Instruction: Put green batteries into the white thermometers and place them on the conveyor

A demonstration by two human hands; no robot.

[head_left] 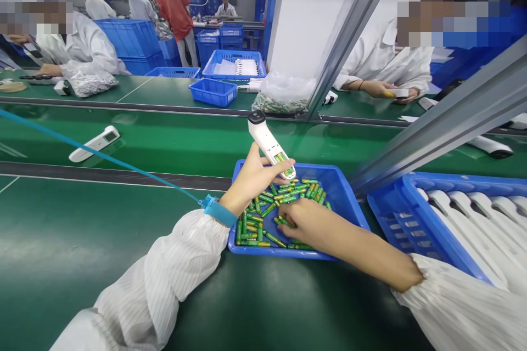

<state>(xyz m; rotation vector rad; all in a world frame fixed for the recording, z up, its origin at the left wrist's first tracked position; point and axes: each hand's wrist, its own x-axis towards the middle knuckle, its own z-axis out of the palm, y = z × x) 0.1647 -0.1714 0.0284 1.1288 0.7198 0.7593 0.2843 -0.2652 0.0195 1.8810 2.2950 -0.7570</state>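
Head view: left fingers [274, 178] clamp a white handheld meter [265, 137].
Right fingers [288, 216] pinch a green battery [285, 222] in the blue tray [341, 186].

The green surface [82, 252] runs beneath both grips. Directly under the right grip [307, 222] sits a shallow blue tray [341, 189] of green-and-gold batteries [255, 225]. Just beyond that grip, to the right, a second blue tray [411, 197] carries white plastic handsets [473, 219]. Past the left grip [251, 181], a white handset [94, 143] lies on the surface, and another white handset [489, 146] lies farther right.
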